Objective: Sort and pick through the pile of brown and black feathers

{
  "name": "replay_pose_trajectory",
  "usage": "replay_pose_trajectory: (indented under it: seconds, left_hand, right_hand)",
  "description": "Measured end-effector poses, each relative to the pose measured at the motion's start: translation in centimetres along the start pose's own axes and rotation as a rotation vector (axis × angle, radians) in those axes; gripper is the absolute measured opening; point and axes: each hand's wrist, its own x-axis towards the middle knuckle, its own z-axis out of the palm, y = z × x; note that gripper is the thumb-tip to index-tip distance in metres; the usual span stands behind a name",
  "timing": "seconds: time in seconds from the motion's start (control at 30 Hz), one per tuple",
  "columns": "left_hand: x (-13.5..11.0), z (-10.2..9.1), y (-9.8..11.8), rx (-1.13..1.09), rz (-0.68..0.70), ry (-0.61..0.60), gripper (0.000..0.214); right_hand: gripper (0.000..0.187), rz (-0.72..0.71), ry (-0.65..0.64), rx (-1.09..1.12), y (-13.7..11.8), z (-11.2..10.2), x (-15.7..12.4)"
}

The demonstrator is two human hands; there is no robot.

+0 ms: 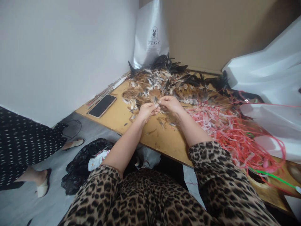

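Observation:
Both hands meet over the table in front of a heap of brown, white and black feathers (152, 77). My left hand (148, 110) is closed, its thumb and fingers pinching the base of a small tuft of brown feathers (155, 95). My right hand (170, 103) touches the same tuft from the right, thumb and forefinger pinched together at its lower end. The tuft fans out upward, away from me. Small loose feather bits lie on the wood below my hands.
A phone (102, 106) lies at the table's (117, 121) left edge. Tangled red and pink strips (225, 131) cover its right side. A white printed bag (151, 37) stands behind the feathers. On the floor is a black plastic bag (81, 166); a person in a dotted garment (25, 138) is at left.

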Motion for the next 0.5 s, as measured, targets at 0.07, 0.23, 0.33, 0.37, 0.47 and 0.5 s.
replay_pose_trajectory:
  seconds: [0.07,0.23,0.33,0.37,0.47,0.5]
  left_hand:
    - [0.1,0.0,0.0,0.020,0.018,0.035,0.018]
    - [0.5,-0.3,0.0,-0.051,0.039,0.114,0.015]
    - [0.7,-0.4,0.0,-0.123,0.054,0.158,0.011]
    - [0.7,-0.4,0.0,-0.140,0.057,0.167,0.010]
    - [0.6,-0.3,0.2,-0.160,0.049,0.178,0.009]
    - [0.6,-0.3,0.2,-0.160,0.044,0.182,0.009]
  right_hand:
    - [0.025,-0.015,0.056,-0.069,0.1,-0.2,0.1]
    - [0.026,-0.134,0.145,-0.498,0.7,-1.0,0.5]
    - [0.026,-0.164,0.131,-0.693,1.0,-0.8,0.4]
    - [0.026,-0.170,0.136,-0.749,1.0,-0.6,0.2]
    - [0.025,-0.164,0.168,-0.916,1.0,0.1,-0.1]
    - [0.023,-0.159,0.172,-0.956,1.0,0.3,-0.2]
